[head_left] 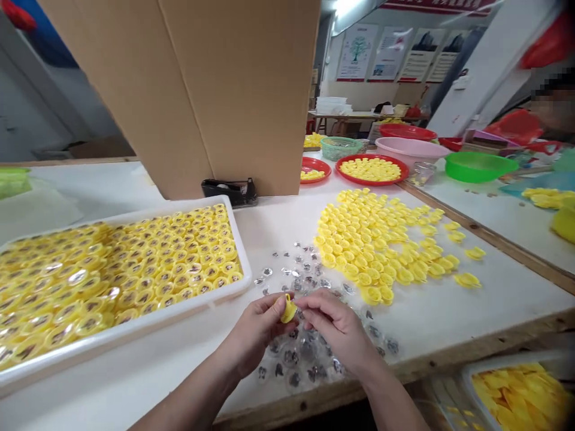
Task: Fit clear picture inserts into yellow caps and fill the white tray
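From my remote view, I'm seeing the left hand [254, 335] pinching a small yellow plastic cap [288, 310], its long axis tilting upward, while the right hand [339, 329] is curling just beside it. Clear plastic domes [291, 357] are lying scattered beneath both hands, and a heap of loose yellow plastic caps [372, 245] is spreading beyond them.

Well ahead of the right grip [336, 326] we see a pale wall [359, 90] hung with posters [390, 54] under a red banner [435, 5], a bright ceiling light [345, 6], a wooden-legged table [345, 117] below, and a white pillar [471, 90] to the right.
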